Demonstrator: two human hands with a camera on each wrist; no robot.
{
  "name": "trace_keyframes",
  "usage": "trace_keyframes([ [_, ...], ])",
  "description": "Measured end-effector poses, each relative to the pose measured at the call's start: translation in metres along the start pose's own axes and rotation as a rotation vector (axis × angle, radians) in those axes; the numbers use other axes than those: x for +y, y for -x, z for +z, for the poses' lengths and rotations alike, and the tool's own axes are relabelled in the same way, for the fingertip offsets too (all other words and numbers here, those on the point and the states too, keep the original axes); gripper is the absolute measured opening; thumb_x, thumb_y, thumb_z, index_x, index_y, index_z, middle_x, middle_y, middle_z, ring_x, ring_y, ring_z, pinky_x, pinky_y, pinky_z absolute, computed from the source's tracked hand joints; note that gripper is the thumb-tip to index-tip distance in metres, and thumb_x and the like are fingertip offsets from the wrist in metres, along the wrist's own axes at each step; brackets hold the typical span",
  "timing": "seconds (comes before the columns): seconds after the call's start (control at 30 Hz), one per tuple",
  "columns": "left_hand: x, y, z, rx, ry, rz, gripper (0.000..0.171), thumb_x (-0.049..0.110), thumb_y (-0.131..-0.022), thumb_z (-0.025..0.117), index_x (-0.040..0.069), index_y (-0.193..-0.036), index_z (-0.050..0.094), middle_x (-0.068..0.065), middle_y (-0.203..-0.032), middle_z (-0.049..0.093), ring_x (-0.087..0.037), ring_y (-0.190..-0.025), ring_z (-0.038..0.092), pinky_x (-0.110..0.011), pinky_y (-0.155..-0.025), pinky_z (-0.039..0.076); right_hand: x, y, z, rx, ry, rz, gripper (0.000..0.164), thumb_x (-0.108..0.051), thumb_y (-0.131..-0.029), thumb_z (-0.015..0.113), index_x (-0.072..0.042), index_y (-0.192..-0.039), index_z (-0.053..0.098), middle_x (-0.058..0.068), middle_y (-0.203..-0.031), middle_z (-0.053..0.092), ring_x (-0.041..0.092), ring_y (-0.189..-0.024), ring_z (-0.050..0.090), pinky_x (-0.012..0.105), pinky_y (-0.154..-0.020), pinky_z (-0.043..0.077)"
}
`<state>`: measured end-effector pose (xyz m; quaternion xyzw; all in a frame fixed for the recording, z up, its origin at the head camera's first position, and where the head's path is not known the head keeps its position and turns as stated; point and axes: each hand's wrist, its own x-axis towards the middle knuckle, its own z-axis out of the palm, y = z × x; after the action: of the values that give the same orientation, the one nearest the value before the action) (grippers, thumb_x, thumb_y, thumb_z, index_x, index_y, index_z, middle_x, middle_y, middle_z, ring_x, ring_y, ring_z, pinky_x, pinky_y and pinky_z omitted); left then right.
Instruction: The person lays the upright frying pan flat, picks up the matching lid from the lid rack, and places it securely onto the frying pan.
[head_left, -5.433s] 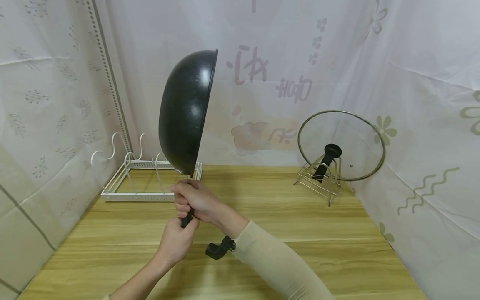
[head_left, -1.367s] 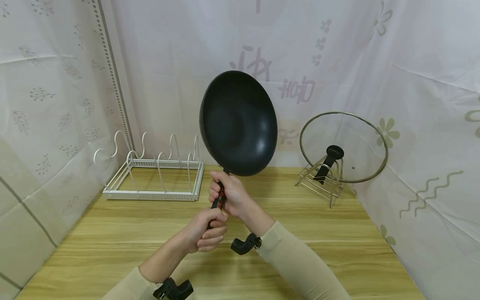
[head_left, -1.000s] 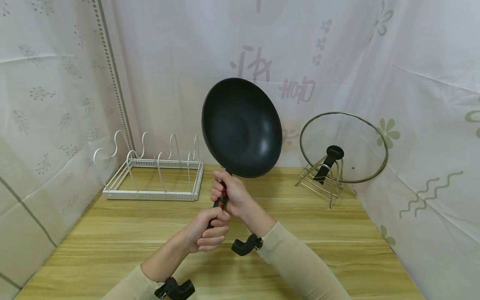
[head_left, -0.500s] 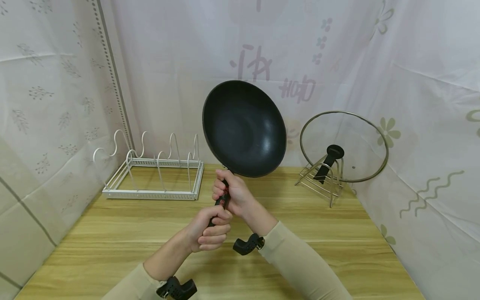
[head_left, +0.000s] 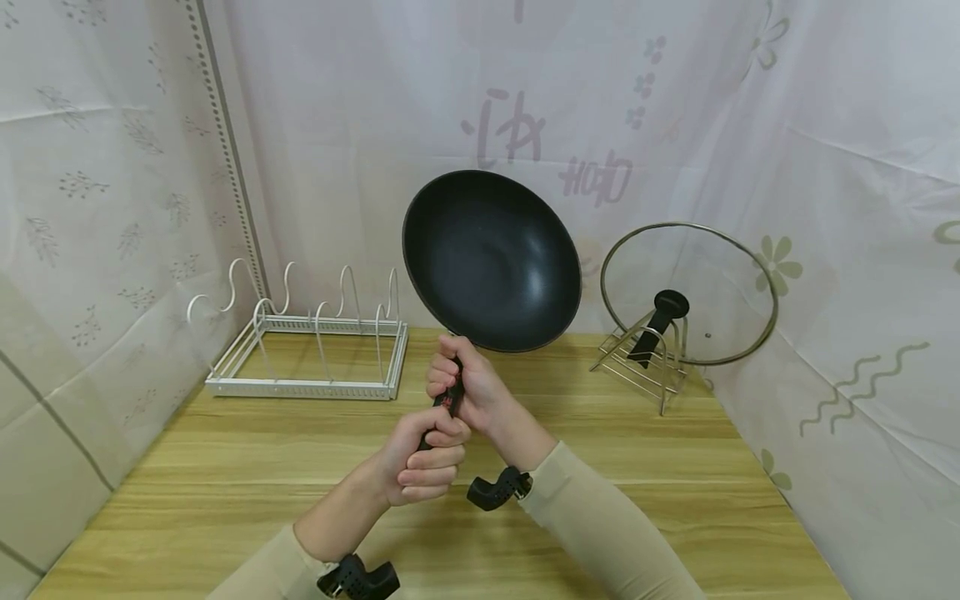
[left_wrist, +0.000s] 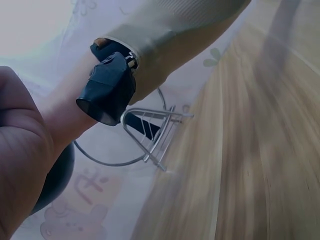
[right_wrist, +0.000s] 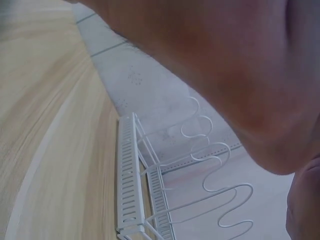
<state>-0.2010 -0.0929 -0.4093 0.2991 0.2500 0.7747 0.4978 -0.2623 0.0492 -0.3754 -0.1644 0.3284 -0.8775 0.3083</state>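
Fingers [head_left: 431,477] of the left hand [head_left: 422,458] are gripping the lower part of a black handle [head_left: 448,400]; the right hand [head_left: 474,389] is gripping it just above. The deep black pan [head_left: 491,262] is tilting in mid-air, inside facing the wearer, seemingly over the back half of the counter [head_left: 637,483]. A white rack [head_left: 300,389] is standing near the back-left corner; near the back-right, a wire stand [head_left: 630,375] is holding a glass lid [head_left: 690,287].

Pale beige long sleeves [head_left: 607,529] fill the lower left and lower right of the head view, above bare hands [head_left: 423,460]. Each cuff [head_left: 544,477] bears a black, elbow-shaped device [head_left: 491,492] with a small silvery metal fitting [left_wrist: 132,59].
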Motion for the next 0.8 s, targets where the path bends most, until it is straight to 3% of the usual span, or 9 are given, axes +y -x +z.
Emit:
trace_keyframes([
  [0.17,0.000,-0.002,0.000,-0.018,0.045,0.001,0.036,0.015,-0.103,0.024,0.021,-0.069,0.028,0.010,-0.049,0.026,-0.001,-0.035,0.039,-0.024,-0.034,0.013,-0.001,0.000,-0.001,-0.033,-0.104,0.017,0.050,-0.026,-0.119,0.029,-0.023,-0.072,0.046,-0.012,-0.060,0.049,-0.002,-0.053,0.045,0.011,-0.058,0.047],
  [0.5,-0.002,-0.008,0.003,-0.054,0.133,0.009,0.035,0.018,-0.104,0.033,0.021,-0.070,0.028,0.009,-0.049,0.024,-0.002,-0.036,0.037,-0.021,-0.034,0.014,-0.005,-0.001,-0.003,-0.136,-0.350,0.072,0.055,-0.034,-0.120,0.031,-0.020,-0.068,0.043,-0.008,-0.055,0.050,0.004,-0.049,0.056,0.014,-0.053,0.044],
  [0.8,-0.002,-0.014,0.007,-0.096,0.205,0.003,0.038,0.019,-0.105,0.039,0.022,-0.070,0.026,0.009,-0.048,0.023,-0.004,-0.036,0.032,-0.020,-0.034,0.014,-0.009,-0.001,-0.008,-0.199,-0.436,0.096,0.053,-0.035,-0.120,0.025,-0.021,-0.069,0.031,-0.007,-0.055,0.041,0.009,-0.046,0.051,0.018,-0.051,0.047],
])
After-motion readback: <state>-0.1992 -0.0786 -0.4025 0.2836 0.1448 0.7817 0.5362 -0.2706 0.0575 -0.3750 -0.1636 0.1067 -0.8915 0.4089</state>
